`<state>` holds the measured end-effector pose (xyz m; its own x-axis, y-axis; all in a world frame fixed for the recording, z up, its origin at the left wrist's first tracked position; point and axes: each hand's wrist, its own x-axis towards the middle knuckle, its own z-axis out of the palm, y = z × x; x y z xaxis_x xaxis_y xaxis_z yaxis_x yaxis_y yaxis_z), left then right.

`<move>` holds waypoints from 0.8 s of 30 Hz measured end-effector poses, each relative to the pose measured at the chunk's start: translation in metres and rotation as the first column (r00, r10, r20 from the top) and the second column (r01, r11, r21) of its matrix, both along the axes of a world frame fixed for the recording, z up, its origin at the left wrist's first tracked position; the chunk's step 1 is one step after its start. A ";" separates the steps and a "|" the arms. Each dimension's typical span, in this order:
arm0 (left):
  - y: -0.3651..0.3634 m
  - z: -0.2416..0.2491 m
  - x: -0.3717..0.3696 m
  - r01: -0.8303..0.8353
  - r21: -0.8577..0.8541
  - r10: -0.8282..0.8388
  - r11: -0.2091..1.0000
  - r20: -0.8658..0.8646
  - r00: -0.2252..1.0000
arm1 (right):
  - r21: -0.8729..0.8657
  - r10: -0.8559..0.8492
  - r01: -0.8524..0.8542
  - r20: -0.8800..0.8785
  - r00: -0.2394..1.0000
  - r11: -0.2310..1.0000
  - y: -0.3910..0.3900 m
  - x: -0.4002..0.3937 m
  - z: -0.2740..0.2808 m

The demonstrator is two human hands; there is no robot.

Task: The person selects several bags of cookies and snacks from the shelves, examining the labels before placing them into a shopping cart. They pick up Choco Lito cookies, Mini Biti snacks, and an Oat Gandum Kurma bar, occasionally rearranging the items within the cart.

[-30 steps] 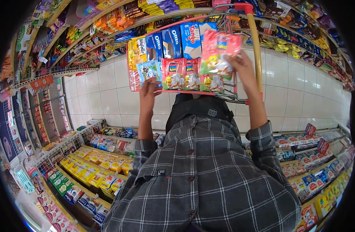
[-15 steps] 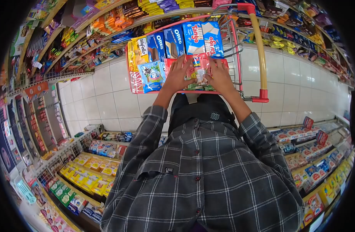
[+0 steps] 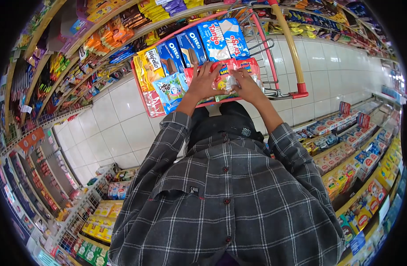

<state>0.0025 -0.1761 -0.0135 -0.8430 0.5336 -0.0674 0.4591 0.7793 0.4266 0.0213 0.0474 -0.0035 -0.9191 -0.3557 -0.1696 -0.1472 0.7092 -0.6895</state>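
While both my hands press down on the red snack packs point(image 3: 232, 75) at the near edge of the cart point(image 3: 296, 94), the load in front of me looks nearly arranged. My left hand point(image 3: 204, 82) lies flat with fingers spread over the packs' left part, and my right hand point(image 3: 245, 84) curls over the right part, fingers bent on the wrapper; neither has lifted a pack, both just hold them down. The packs sit at about 6 o'clock in the basket, closest to my body.

Already stacked, as far as I can see: a yellow wafer box point(image 3: 151, 66) at 9 o'clock, two Oreo boxes point(image 3: 179, 48) beside it, then a Tango box point(image 3: 214, 40) and another blue-and-red box point(image 3: 234, 35) toward 12 o'clock. A light-blue bag point(image 3: 169, 88) rests at 8 o'clock, just beside my left hand.

I judge that what is left is settling these red packs flush in their row; whether more goods are to come from the shelves point(image 3: 358, 155) at 3 o'clock I cannot tell. The cart's yellow handle point(image 3: 287, 40) runs off toward 1 o'clock, untouched.
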 end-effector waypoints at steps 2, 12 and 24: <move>0.000 -0.002 0.002 -0.013 0.050 0.015 0.999 -0.036 0.999 | 0.199 0.007 0.021 -0.137 0.991 0.980 -0.012 0.002 0.019; -0.007 -0.014 0.007 0.033 0.065 -0.030 0.997 -0.055 0.998 | 0.293 -0.053 0.176 -0.385 0.921 0.940 -0.063 -0.007 -0.036; -0.165 -0.006 0.045 -0.286 0.222 0.312 0.932 -0.091 0.946 | 0.286 -0.007 0.131 -0.398 0.917 0.949 -0.084 -0.004 -0.019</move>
